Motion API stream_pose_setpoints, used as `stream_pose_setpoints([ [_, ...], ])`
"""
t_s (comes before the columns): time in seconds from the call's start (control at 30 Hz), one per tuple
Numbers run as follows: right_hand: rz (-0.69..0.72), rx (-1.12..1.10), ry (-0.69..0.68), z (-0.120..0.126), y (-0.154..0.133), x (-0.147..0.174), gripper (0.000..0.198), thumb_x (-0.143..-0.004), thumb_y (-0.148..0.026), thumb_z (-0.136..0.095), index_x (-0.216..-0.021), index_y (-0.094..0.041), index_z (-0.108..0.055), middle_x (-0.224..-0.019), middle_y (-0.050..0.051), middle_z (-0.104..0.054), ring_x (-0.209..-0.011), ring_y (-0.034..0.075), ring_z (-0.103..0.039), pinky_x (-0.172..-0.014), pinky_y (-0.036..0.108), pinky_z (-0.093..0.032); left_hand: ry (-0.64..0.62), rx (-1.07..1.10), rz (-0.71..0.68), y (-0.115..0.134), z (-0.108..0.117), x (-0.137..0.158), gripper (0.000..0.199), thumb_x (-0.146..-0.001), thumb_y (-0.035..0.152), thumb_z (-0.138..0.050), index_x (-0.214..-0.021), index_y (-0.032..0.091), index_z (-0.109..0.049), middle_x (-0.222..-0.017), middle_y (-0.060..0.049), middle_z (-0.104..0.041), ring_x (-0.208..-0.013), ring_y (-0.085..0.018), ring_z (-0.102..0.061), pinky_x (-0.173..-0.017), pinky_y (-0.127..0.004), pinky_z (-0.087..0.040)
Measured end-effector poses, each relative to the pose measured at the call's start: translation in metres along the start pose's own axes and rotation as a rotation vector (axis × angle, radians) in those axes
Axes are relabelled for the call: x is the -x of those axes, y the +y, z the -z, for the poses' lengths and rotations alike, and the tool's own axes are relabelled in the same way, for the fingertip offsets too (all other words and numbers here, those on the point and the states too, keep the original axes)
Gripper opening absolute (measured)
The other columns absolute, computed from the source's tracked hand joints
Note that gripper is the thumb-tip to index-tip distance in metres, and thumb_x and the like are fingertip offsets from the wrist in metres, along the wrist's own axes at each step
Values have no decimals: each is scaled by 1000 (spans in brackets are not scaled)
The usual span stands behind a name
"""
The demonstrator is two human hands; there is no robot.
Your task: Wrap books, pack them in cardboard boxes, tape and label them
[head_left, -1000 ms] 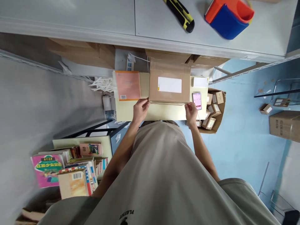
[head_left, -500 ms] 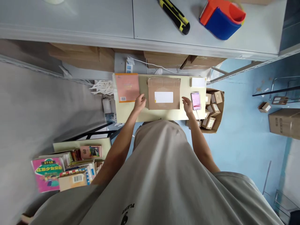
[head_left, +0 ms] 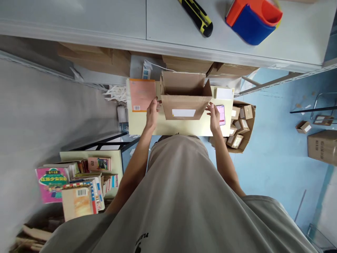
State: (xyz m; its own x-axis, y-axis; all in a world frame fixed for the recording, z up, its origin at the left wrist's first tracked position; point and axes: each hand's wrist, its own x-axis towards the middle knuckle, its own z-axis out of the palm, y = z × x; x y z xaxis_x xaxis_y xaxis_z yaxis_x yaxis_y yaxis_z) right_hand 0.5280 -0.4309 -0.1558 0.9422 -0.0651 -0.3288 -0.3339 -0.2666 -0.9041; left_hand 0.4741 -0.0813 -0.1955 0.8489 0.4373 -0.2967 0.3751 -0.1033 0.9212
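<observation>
A cardboard box (head_left: pixel 181 102) with a white label on its near face sits on the pale yellow table (head_left: pixel 168 128), its top open and flaps raised. At its left side is my left hand (head_left: pixel 152 113), fingers apart and tips close to the cardboard. My right hand (head_left: pixel 214 116) is at the box's lower right side, fingers spread; whether the tips touch it I cannot tell. A phone (head_left: pixel 221 115) with a lit pink screen lies beside my right hand. Left of the box is a pink book with an orange edge (head_left: pixel 142 95).
A grey shelf (head_left: pixel 105 24) spans the far side, bearing a yellow-black utility knife (head_left: pixel 198 17) and a red-blue tape dispenser (head_left: pixel 252 23). Several small parcels fill a carton (head_left: pixel 250 135) right of the table. Books (head_left: pixel 54 184) stand at lower left. A white stack (head_left: pixel 224 93) lies behind the phone.
The box went from showing a flat labelled face to standing open-topped, flaps raised, label tilted toward me. My fingers have spread and come closer to its sides.
</observation>
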Motion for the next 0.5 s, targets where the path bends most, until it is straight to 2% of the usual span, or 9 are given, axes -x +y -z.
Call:
stream_pose_setpoints([
  [0.17,-53,21,-20,-4,13,11,87,-106,-94,-48,-149,-24,-74,-155,21,-77,-138,34,-77,-113,51,-63,4,7,131,-5,-7,21,84,-109,93,-45,-137,23,-81,-140,-20,-82,-127,-32,-78,-93,-40,-67],
  [0.3,-112,38,63,0,27,12,93,-109,-96,-37,-154,-22,-72,-155,23,-76,-142,37,-75,-113,55,-63,-3,30,170,-9,-13,31,86,-110,94,-43,-143,23,-79,-144,-20,-82,-132,-33,-78,-92,-39,-66],
  [0.4,-86,27,84,11,28,10,99,-112,-95,-24,-166,-23,-64,-161,24,-72,-146,37,-75,-111,56,-66,8,57,187,-9,-12,35,87,-113,91,-37,-147,22,-77,-143,-20,-83,-128,-32,-80,-93,-39,-66],
  [0.5,1,37,91,19,12,4,103,-112,-95,-16,-171,-23,-61,-171,24,-66,-154,39,-72,-115,62,-65,31,77,178,-11,-4,36,86,-115,87,-33,-148,20,-76,-146,-21,-83,-126,-32,-79,-96,-41,-66],
])
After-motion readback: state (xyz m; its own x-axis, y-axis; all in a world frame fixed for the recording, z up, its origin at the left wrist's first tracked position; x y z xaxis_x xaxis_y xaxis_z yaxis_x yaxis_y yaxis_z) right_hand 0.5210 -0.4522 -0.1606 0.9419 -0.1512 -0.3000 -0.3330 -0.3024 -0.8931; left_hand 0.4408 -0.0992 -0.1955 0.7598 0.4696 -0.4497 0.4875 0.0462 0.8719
